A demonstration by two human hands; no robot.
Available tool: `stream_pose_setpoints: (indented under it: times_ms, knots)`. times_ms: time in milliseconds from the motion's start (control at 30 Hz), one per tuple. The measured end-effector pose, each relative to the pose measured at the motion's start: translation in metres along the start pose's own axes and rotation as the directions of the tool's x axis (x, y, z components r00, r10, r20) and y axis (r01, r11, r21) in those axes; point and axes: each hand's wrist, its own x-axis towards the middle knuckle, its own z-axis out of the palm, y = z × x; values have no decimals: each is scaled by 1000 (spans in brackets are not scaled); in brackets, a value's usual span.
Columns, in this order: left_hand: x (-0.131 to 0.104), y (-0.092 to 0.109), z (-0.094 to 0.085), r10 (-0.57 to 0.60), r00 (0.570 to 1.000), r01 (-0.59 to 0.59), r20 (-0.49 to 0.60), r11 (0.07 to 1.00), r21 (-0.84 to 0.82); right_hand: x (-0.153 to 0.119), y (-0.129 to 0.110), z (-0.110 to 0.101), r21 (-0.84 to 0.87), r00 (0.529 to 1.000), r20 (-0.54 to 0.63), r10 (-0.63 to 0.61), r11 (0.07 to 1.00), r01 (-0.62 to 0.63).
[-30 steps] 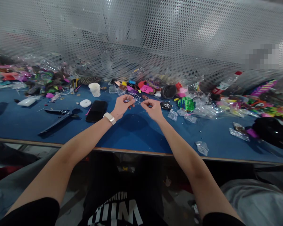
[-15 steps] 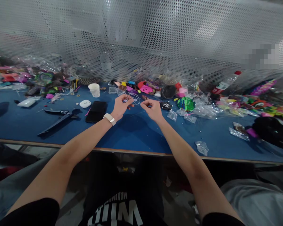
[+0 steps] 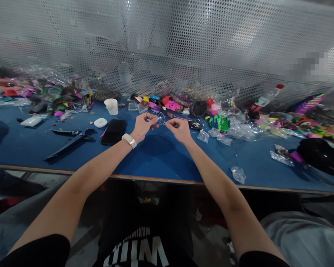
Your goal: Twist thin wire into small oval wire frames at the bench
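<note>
A thin, pale wire frame (image 3: 160,117) with a rounded, cage-like form is held above the blue table (image 3: 156,159). My left hand (image 3: 145,125), with a white band on its wrist, pinches the frame's left side between closed fingers. At the right side of the frame, my right hand (image 3: 179,128) is pinched at its edge, apparently on a thin wire; the exact contact is too small to make out. Below the hands a thin strand reaches to the left.
Left of my hands are a black phone (image 3: 114,132), white case (image 3: 100,122), paper cup (image 3: 111,106) and dark folded tool (image 3: 69,144). Colourful clay pieces and bags (image 3: 242,126) line the back. A bottle (image 3: 264,101) leans at the right; perforated metal (image 3: 197,44) rises behind.
The wire frame has turned slightly between my fingers. Both hands have stayed almost in the same place.
</note>
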Motion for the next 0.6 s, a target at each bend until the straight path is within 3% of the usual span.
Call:
stream_pose_setpoints:
  times_ms: [400,600]
  knots:
    - [3,2,3,-60,998,57,-32,994,-91,3,3,-3,47,999,17,44,998,-44]
    - [4,3,-1,-49,999,49,0,998,-40,5,4,-6,54,998,33,61,997,-62]
